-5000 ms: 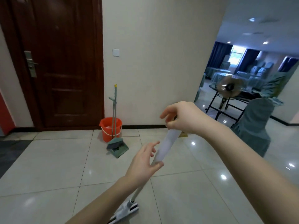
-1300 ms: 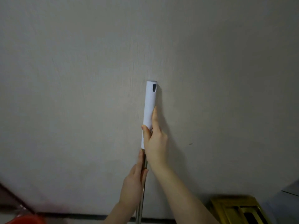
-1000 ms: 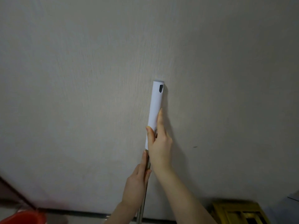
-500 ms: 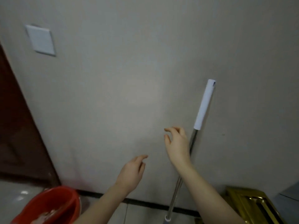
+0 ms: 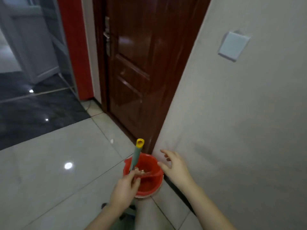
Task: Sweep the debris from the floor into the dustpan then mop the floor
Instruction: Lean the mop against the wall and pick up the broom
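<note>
A green handle with a yellow cap [image 5: 137,153], belonging to the broom or dustpan, stands upright in front of a red bucket [image 5: 146,173] at the foot of the wall. My left hand [image 5: 125,188] grips this handle low down. My right hand [image 5: 174,166] hovers open with spread fingers just right of the bucket, holding nothing. The bucket holds some pale debris. A dark green part of the dustpan [image 5: 128,211] peeks out below my left forearm, mostly hidden. The mop is out of view.
A dark brown door [image 5: 141,63] stands behind the bucket, the beige wall [image 5: 240,130] with a white switch plate [image 5: 233,45] to the right. Pale glossy tiles [image 5: 58,171] spread left; a dark tiled area [image 5: 33,110] lies beyond.
Both hands let go of the mop, which was left leaning on the wall. The view swung left and down to the bucket, and my left hand took hold of the green handle.
</note>
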The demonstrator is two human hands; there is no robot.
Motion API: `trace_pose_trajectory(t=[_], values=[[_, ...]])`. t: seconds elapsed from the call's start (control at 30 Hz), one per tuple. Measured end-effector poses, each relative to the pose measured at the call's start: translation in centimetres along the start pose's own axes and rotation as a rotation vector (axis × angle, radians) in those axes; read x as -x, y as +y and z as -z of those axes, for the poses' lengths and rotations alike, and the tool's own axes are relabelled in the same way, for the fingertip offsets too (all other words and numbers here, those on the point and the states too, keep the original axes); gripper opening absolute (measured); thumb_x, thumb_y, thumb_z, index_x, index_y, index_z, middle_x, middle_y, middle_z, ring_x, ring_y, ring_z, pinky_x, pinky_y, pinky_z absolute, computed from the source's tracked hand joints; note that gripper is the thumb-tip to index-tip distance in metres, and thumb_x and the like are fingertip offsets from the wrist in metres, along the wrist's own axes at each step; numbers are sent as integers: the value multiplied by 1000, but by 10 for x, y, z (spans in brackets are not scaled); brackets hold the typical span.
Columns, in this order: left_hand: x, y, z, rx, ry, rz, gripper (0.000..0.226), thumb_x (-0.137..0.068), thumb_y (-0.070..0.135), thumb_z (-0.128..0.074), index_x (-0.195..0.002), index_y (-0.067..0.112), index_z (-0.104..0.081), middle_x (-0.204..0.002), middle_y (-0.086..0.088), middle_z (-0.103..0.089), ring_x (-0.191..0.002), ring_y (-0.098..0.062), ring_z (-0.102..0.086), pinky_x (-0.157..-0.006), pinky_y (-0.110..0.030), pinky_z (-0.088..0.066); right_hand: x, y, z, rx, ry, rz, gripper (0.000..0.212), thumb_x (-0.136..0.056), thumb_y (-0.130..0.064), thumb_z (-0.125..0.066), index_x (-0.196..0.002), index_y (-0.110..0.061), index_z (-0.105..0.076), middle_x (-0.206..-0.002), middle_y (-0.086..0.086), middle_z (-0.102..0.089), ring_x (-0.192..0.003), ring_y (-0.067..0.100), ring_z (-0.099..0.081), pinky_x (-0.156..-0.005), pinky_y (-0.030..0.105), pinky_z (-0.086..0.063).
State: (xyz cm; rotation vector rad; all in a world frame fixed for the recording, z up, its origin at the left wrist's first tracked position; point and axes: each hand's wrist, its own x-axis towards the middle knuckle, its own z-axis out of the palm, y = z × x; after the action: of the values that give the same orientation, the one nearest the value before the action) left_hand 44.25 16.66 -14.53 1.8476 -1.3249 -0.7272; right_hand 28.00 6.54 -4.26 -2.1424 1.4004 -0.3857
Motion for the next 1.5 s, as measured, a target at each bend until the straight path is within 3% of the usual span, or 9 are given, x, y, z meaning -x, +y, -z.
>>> trace_pose_trajectory(t=[0.1, 0.23, 0.33, 0.53, 0.67, 0.93, 1.07, 1.27, 1.5], values=[[4, -27, 19, 37, 44, 59, 27, -86, 27, -66, -87, 51, -53, -64, 13, -60, -63, -2, -59, -60, -15, -47, -19, -18, -33, -25, -89, 37, 64, -81, -36, -74, -139, -30, -48, -125, -1, -51, -114, 14, -54, -100, 28, -44], [-11, -39, 21, 62, 64, 133, 58, -79, 38, -70, -131, 37, -45, -108, 13, -55, -96, -3, -55, -85, -23, -49, -40, -29, -60, -117, -93, 61, 78, -80, -36, -75, -147, -30, -34, -132, -1, -49, -121, 15, -51, -104, 33, -43], [-33, -37, 14, 69, 39, 145, 81, -75, 46, -72, -142, 41, -27, -120, 16, -42, -109, -4, -48, -93, -24, -44, -53, -28, -65, -193, -52, 45, 82, -84, -34, -72, -150, -34, -24, -135, -2, -52, -123, 14, -53, -103, 37, -46], [-83, -28, -12, 74, -39, 221, 74, -77, 50, -68, -140, 42, -29, -120, 5, -42, -109, -10, -45, -92, -25, -39, -71, -23, -57, -262, -54, 207, 68, -92, -23, -63, -148, -42, -29, -129, -9, -55, -115, 3, -52, -99, 26, -45], [-107, -36, -29, 58, -89, 300, 65, -73, 47, -62, -131, 25, -44, -109, -4, -55, -102, -22, -55, -91, -37, -48, -79, -19, -62, -256, -97, 272, 52, -96, -16, -56, -143, -34, -42, -128, -6, -57, -109, 2, -53, -97, 24, -45], [-118, -50, -64, 132, -199, 278, 28, -75, 38, -71, -98, 38, -55, -89, 20, -61, -86, -7, -60, -70, -20, -45, -69, 1, -50, -100, -36, 314, 48, -101, -15, -45, -145, -32, -37, -118, 7, -61, -98, 21, -61, -88, 29, -50], [-123, -50, -80, 38, -278, 161, 40, -79, 25, -75, -115, 26, -59, -108, 8, -65, -99, -15, -60, -89, -35, -49, -59, 18, -40, -50, 5, 212, 49, -101, -14, -47, -146, -30, -36, -127, 3, -58, -110, 14, -58, -97, 25, -46], [-109, -33, -95, -37, -424, 6, 52, -75, 31, -78, -117, 39, -49, -102, 24, -55, -92, -1, -52, -83, -20, -40, -19, 28, -22, -87, 96, 50, 48, -102, -17, -47, -147, -26, -34, -140, 3, -51, -125, 12, -51, -106, 26, -42], [-81, 14, -127, 4, -563, -155, 41, -73, 23, -77, -103, 38, -54, -96, 14, -65, -87, -4, -61, -82, -30, -50, 44, 47, 14, -80, 312, -137, 58, -98, -8, -51, -144, -37, -30, -121, -7, -55, -105, 2, -52, -91, 17, -42]])
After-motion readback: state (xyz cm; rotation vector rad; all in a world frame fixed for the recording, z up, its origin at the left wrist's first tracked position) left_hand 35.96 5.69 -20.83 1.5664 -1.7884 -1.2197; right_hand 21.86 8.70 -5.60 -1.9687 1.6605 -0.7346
